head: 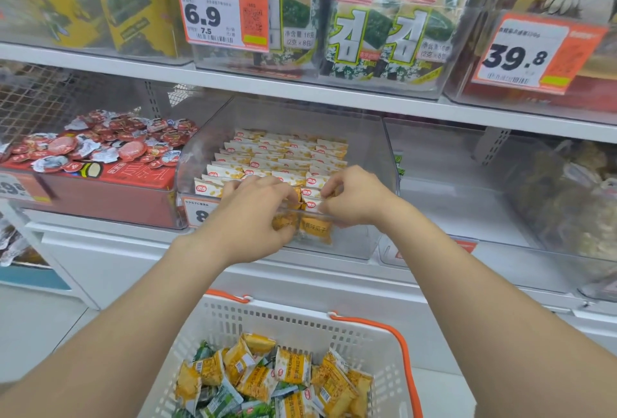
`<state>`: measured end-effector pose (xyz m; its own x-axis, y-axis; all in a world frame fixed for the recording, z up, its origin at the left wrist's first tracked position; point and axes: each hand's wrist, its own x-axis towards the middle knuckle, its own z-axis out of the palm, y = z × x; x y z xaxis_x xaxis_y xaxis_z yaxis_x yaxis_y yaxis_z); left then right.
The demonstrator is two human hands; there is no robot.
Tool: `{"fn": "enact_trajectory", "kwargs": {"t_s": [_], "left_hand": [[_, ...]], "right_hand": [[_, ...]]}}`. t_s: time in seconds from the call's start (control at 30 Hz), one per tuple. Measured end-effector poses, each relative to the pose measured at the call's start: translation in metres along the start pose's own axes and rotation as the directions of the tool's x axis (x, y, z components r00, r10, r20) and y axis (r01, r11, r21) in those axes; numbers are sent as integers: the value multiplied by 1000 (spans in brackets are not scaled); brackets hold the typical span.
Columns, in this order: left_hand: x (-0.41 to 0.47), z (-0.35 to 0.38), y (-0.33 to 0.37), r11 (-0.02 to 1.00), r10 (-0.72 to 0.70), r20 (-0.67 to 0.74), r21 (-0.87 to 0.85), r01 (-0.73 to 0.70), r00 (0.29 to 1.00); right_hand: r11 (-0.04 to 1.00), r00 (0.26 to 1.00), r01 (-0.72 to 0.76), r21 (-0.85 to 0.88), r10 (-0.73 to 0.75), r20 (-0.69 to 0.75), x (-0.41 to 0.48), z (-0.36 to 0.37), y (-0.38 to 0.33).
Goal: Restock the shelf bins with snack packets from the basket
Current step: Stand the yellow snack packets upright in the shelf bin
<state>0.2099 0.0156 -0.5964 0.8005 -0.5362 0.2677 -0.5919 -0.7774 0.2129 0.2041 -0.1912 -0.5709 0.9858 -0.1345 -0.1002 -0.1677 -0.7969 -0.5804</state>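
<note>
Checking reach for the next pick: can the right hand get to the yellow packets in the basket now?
Probably yes: the yellow packets lie in the open-topped basket below the right hand, nothing between. It pinches a front-row packet in the clear bin and must release first.

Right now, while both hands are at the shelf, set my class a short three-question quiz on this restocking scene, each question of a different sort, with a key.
1. True or false: the left hand and the right hand both hold yellow packets at the front of the clear bin.
2. The handles of the basket are: A blue, B orange, C black.
3. Fill in: besides yellow packets, the basket holds ___ packets.
Key: 1 true; 2 B; 3 green, as the green packets lie among the yellow ones.
</note>
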Motion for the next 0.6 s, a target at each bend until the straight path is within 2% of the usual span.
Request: {"fn": "enact_trajectory", "kwargs": {"t_s": [0.1, 0.17, 0.23, 0.3, 0.37, 0.43, 0.5, 0.57, 0.6], "left_hand": [[-9, 1, 7, 997, 51, -191, 61, -40, 980], [-15, 3, 14, 992, 116, -338, 88, -91, 934], [-21, 8, 21, 987, 151, -421, 106, -117, 895], [-29, 17, 24, 990, 134, -407, 96, -104, 903], [-39, 30, 28, 987, 138, -267, 118, -110, 954], [-48, 46, 32, 979, 124, 14, 160, -125, 992], [-59, 65, 38, 977, 122, 256, 137, -161, 959], [-70, 85, 45, 973, 136, 430, 110, -201, 893], [-76, 97, 46, 970, 132, 503, 114, -217, 854]], "right_hand": [[963, 976, 77, -259, -126, -176, -15, -4, -4], [943, 944, 141, -302, -220, -245, -32, -8, -12], [936, 926, 228, -270, -294, -236, -55, -11, -20], [910, 935, 283, -305, -333, -125, -79, -10, -23], [866, 948, 317, -386, -301, 103, -102, 0, -17], [804, 913, 349, -482, -176, 368, -120, 17, -4], [746, 836, 380, -547, -24, 548, -136, 37, 9], [706, 785, 404, -582, 59, 616, -148, 54, 18], [693, 782, 409, -594, 69, 619, -152, 61, 21]]}}
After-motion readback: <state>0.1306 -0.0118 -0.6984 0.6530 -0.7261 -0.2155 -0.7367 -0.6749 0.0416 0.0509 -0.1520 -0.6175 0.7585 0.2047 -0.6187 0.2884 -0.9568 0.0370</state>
